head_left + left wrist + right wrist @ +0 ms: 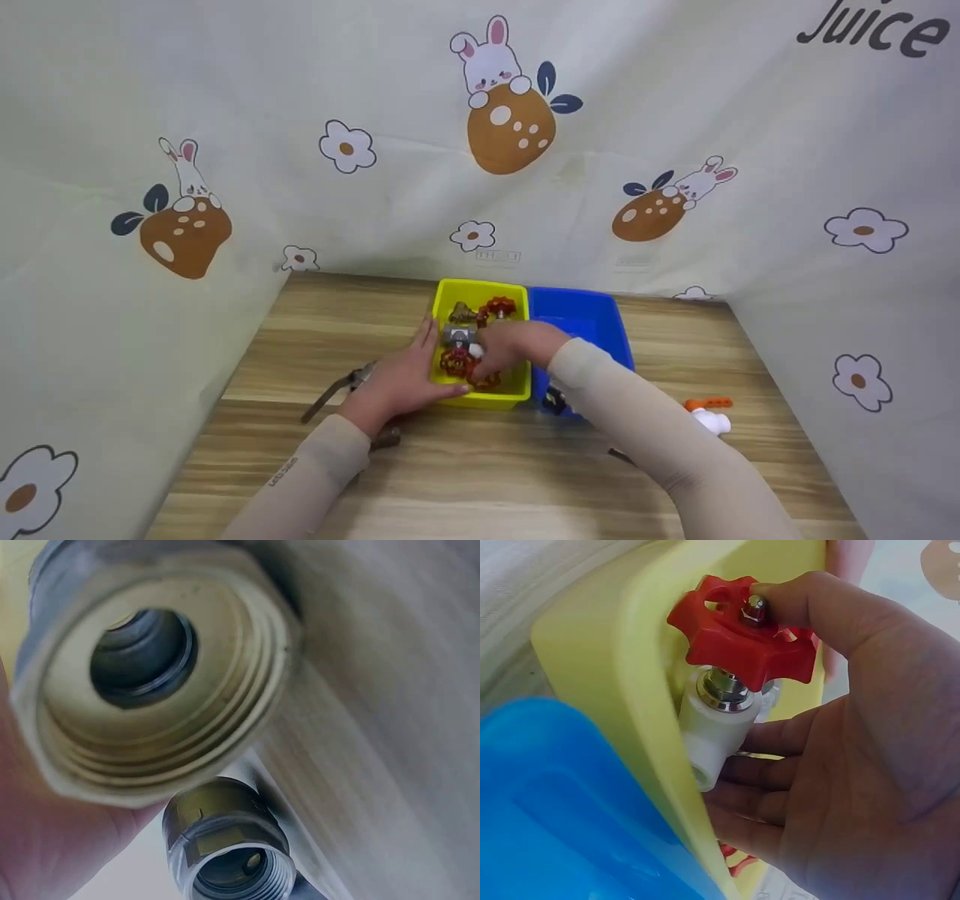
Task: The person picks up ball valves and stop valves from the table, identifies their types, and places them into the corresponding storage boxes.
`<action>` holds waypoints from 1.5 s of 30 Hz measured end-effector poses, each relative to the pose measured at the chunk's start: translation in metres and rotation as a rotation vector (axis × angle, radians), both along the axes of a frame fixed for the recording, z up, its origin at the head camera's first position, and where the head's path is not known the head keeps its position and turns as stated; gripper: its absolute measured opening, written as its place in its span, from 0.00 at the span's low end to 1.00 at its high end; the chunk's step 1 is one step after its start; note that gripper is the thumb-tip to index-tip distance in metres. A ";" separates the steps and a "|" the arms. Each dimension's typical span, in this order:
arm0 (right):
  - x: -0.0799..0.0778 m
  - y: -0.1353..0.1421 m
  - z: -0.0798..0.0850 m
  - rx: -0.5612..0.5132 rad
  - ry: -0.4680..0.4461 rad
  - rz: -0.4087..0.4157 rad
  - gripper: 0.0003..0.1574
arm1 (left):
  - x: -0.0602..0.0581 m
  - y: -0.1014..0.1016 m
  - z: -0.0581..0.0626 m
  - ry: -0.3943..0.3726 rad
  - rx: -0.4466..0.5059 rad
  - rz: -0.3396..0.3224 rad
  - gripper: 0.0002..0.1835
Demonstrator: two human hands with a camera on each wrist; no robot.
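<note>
My right hand (514, 341) reaches into a yellow bin (491, 401). In the right wrist view it grips a white valve (716, 720) with a red handwheel (739, 641), thumb on the wheel and fingers behind the body. My left hand (405, 379) rests against the bin's left side with extended fingers, its thumb at the front rim. Other valves lie in the bin, among them a grey one (457, 335), a brass one (461, 311) and several with red wheels. Close up in the left wrist view are two threaded metal valve ends (157, 682), beside the left hand.
A blue bin (581, 304) adjoins the yellow one on the right, with a dark object (553, 400) near its front. A white valve with an orange lever (709, 421) lies farther right. Metal valves (386, 437) lie on the wooden table by my left wrist, partly hidden.
</note>
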State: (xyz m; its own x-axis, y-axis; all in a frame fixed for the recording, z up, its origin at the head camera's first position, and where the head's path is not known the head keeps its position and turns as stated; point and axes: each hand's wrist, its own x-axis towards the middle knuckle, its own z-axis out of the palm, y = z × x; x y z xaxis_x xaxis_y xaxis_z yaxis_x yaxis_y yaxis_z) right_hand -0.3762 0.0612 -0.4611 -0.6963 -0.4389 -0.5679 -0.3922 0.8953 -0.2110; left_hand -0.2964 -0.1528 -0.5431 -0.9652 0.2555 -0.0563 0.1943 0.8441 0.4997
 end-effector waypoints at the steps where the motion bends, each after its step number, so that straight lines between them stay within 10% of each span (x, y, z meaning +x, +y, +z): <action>1: 0.000 0.000 -0.001 0.003 -0.003 -0.005 0.39 | 0.000 0.000 0.000 0.000 0.001 0.001 0.76; 45: 0.003 -0.002 -0.001 0.075 -0.014 -0.029 0.54 | 0.002 0.000 0.003 0.009 0.010 0.010 0.77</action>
State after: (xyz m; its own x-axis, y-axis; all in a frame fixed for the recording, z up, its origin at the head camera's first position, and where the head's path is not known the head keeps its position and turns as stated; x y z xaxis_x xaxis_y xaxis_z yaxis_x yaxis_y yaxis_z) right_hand -0.3730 0.0589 -0.4622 -0.6999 -0.3744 -0.6082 -0.3632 0.9198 -0.1483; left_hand -0.2941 -0.1529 -0.5403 -0.9681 0.2465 -0.0457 0.1903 0.8411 0.5062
